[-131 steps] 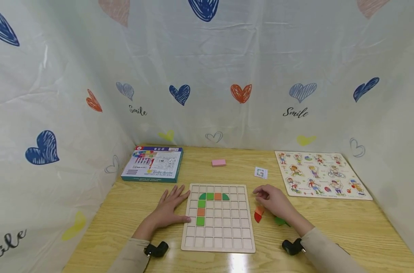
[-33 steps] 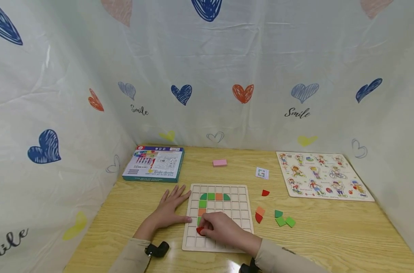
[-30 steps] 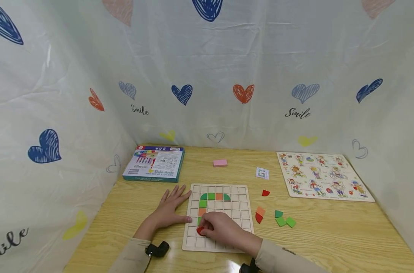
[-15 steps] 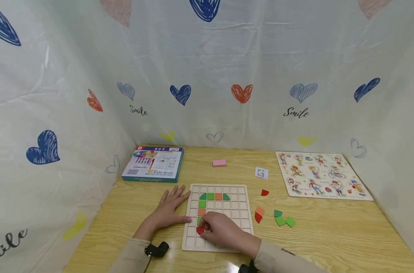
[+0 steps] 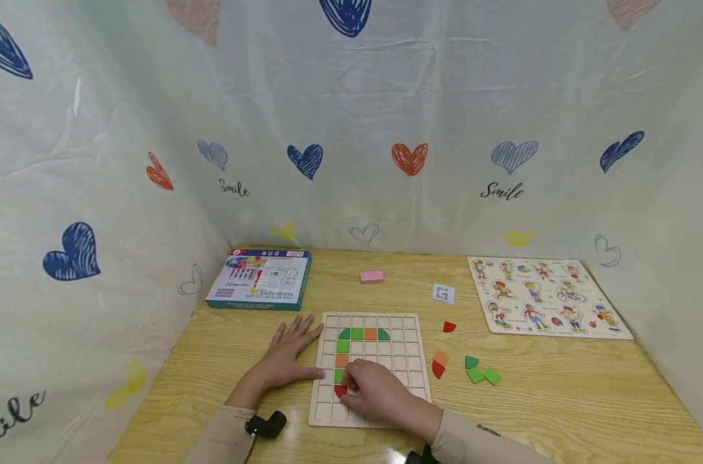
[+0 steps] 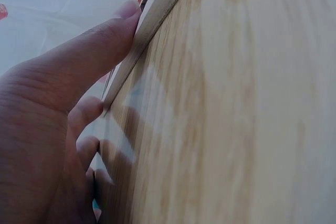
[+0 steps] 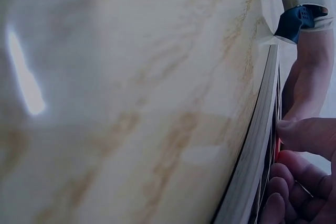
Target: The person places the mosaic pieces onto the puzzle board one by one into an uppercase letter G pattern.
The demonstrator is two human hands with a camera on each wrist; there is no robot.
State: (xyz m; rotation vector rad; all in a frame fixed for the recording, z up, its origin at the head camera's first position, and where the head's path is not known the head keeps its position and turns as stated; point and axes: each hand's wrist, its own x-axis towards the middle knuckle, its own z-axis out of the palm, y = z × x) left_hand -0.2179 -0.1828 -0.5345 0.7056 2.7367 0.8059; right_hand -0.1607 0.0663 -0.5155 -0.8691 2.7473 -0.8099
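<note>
From the head view my right hand (image 5: 380, 392) pinched a red piece (image 5: 341, 390) over the grid board (image 5: 409, 335), just below the green square; my left hand (image 5: 290, 354) lay flat on the table (image 5: 560, 386), thumb against the board's edge. Left wrist view – my thumb (image 6: 100, 51) braced that thin rim. Right wrist view – fingertips (image 7: 307, 135) curled on the red piece (image 7: 276, 142); it looked light, stiff, thin – best held by its edges

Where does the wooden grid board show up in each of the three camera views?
Head: the grid board lies at bottom centre, between both hands.
Left wrist: its edge runs from top centre, the left hand's thumb against it.
Right wrist: its edge runs down the right side.
Shared landmark: the red piece.
</note>
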